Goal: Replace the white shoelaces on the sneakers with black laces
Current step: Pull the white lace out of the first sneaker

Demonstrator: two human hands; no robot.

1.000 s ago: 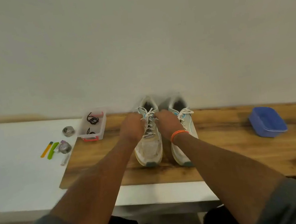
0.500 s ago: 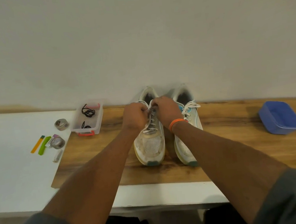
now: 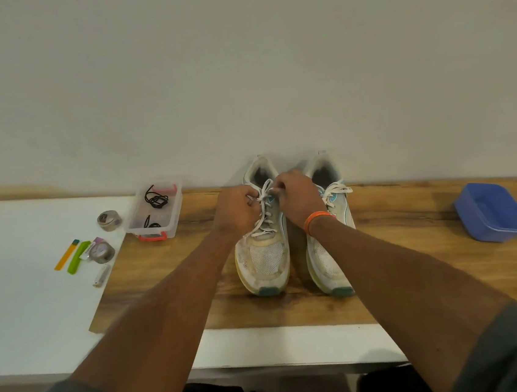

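Two worn white sneakers stand side by side on a wooden board [image 3: 401, 263], toes toward me. My left hand [image 3: 235, 210] and my right hand [image 3: 297, 198] are both pinched on the white lace [image 3: 264, 216] at the top of the left sneaker [image 3: 265, 255]. The right sneaker [image 3: 333, 251] keeps its white lace tied in a bow [image 3: 336, 191]; my right forearm, with an orange wristband, crosses over it. Black laces [image 3: 155, 200] lie in a clear plastic box [image 3: 146, 231] to the left of the shoes.
A blue plastic tub [image 3: 492, 212] sits on the board at the right. On the white table [image 3: 22, 300] to the left lie two tape rolls [image 3: 109, 220], an orange and a green strip [image 3: 73, 256], and a small lighter [image 3: 101, 275]. A wall rises right behind the shoes.
My hands have shifted from gripping the laces lower down to pinching them at the top of the left sneaker. The view has tilted slightly.
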